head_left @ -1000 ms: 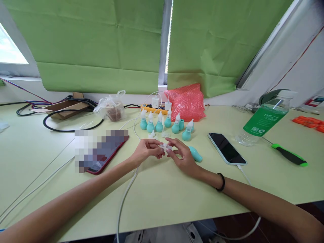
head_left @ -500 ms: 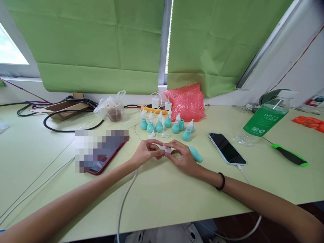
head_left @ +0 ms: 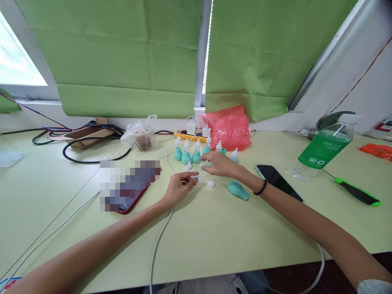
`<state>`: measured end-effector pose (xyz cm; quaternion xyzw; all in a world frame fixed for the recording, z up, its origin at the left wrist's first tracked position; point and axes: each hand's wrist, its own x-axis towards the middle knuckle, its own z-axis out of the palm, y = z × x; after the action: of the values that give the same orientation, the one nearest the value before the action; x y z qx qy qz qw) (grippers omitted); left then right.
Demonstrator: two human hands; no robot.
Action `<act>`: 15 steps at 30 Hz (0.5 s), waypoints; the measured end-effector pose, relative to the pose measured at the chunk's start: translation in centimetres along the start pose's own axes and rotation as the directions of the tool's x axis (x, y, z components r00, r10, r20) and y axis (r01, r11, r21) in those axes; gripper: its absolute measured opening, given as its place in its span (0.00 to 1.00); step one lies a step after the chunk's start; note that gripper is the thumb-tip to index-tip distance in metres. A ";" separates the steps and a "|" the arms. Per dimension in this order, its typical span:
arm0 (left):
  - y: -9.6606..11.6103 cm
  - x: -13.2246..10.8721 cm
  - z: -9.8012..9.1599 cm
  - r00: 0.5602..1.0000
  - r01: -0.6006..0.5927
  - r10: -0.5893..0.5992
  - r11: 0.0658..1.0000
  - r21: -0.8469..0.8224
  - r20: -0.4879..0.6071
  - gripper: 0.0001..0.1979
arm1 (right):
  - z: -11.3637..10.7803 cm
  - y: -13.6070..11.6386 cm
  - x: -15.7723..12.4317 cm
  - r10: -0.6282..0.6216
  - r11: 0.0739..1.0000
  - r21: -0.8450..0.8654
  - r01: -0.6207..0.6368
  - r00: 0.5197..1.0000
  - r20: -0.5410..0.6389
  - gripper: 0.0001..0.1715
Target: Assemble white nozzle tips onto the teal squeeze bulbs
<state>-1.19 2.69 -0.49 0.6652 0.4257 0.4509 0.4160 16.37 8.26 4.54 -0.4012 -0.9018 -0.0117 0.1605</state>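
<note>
My left hand (head_left: 181,186) pinches a small translucent plastic piece (head_left: 200,179) between thumb and fingertips. Just right of that piece, a white nozzle tip (head_left: 211,183) lies on the table. My right hand (head_left: 221,164) reaches over the small loose parts, thumb and fingers apart around a tiny clear part (head_left: 201,167). Another white nozzle tip (head_left: 188,166) is left of those fingers. Behind the hands stand several teal squeeze bulbs with translucent nozzles (head_left: 186,157); the right hand hides some of them. One teal bulb (head_left: 238,190) rests on its side below my right wrist.
A red-edged phone (head_left: 134,196), partly blurred out, lies left; another phone (head_left: 278,181) lies right, near a tilted bottle (head_left: 321,149) and a screwdriver (head_left: 357,192). Behind are pink bubble wrap (head_left: 231,128), a power strip (head_left: 199,138) and a bagged cup (head_left: 142,139). A white cable (head_left: 159,241) crosses the table.
The hands were together on the small clear parts and have parted. My right hand has moved up and away toward the loose parts, and a nozzle tip now shows on the table.
</note>
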 end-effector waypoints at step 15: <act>-0.3 0.3 -0.3 0.977 -0.017 0.024 0.999 0.035 -0.210 0.16 | 0.8 -1.2 1.0 0.092 0.983 -0.167 -0.075 0.991 0.094 0.24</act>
<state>-1.46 3.11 -0.65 0.6249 0.4679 0.5159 0.3527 14.58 8.29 4.19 -0.4505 -0.8871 -0.0585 0.0817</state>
